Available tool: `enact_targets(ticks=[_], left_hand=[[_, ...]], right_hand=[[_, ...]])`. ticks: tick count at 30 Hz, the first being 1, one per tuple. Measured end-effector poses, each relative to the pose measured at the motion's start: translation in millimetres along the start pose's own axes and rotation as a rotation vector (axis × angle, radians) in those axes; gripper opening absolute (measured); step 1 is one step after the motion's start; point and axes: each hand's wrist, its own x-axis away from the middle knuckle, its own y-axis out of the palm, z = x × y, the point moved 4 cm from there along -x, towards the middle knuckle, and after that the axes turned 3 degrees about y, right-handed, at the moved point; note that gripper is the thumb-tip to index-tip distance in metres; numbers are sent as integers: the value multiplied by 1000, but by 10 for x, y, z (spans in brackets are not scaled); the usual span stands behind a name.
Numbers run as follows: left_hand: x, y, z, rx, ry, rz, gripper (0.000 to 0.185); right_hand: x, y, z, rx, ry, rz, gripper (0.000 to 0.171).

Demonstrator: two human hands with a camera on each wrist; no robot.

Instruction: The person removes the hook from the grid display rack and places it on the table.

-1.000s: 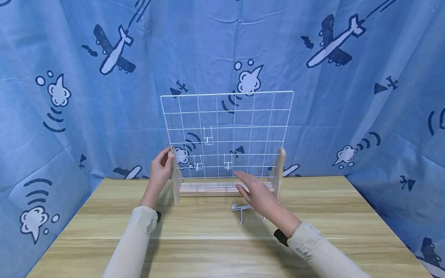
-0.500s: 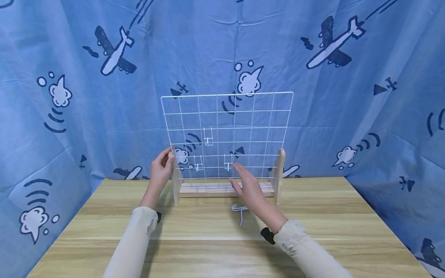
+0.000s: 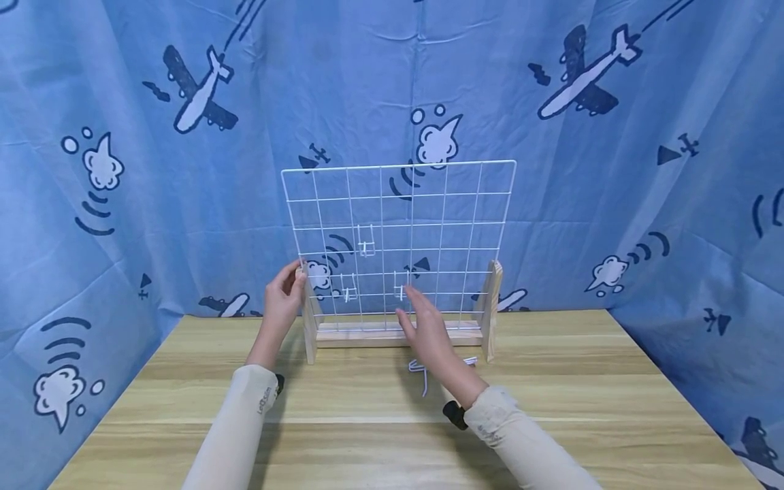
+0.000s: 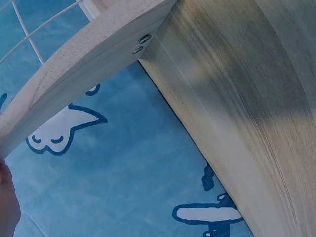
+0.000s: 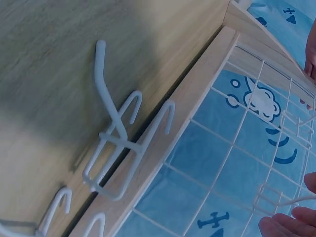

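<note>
A white wire grid panel [image 3: 398, 165] stands upright in a wooden stand [image 3: 309, 327]. My left hand [image 3: 282, 296] grips the top of the stand's left upright between thumb and fingers; the left wrist view shows only a sliver of it. Three white wire hooks hang on the grid: an upper hook [image 3: 366, 249], a lower left hook [image 3: 349, 295] and a lower middle hook [image 3: 400, 292]. At this last one is my right hand [image 3: 429, 333], thumb and fingers apart, with the prong [image 5: 294, 201] reaching between them. Contact there is unclear.
Two loose white hooks lie on the wooden table [image 3: 343, 422] in front of the stand: one nearer hook [image 5: 109, 106], partly under my right hand in the head view, and another hook [image 3: 470, 361] to its right. A blue airplane-print curtain [image 3: 392, 82] surrounds the table.
My right hand has moved left and slightly up to the lower middle hook, uncovering the right-hand loose hook. My left hand has stayed on the upright.
</note>
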Motion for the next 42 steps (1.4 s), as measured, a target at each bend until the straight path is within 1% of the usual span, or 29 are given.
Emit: enact_targets(ticks=[3, 10, 18, 22, 29, 33, 42], left_hand=[[6, -2, 4, 1, -10, 2, 40], [14, -9, 5, 8, -5, 7, 40], [13, 0, 2, 7, 15, 17, 39], [15, 4, -10, 8, 23, 20, 40], [21, 2, -35, 5, 19, 15, 40], [21, 3, -37, -2, 20, 13, 41], [5, 2, -31, -12, 28, 19, 41]], right_hand=[[0, 24, -11, -1, 6, 10, 45], [-4, 50, -46, 8, -9, 37, 42], [-20, 54, -44, 11, -10, 77, 41], [-30, 66, -43, 11, 4, 83, 41], [-52, 99, -41, 21, 4, 104, 38], [-63, 121, -42, 37, 11, 102, 38], [-121, 141, -84, 59, -25, 114, 37]])
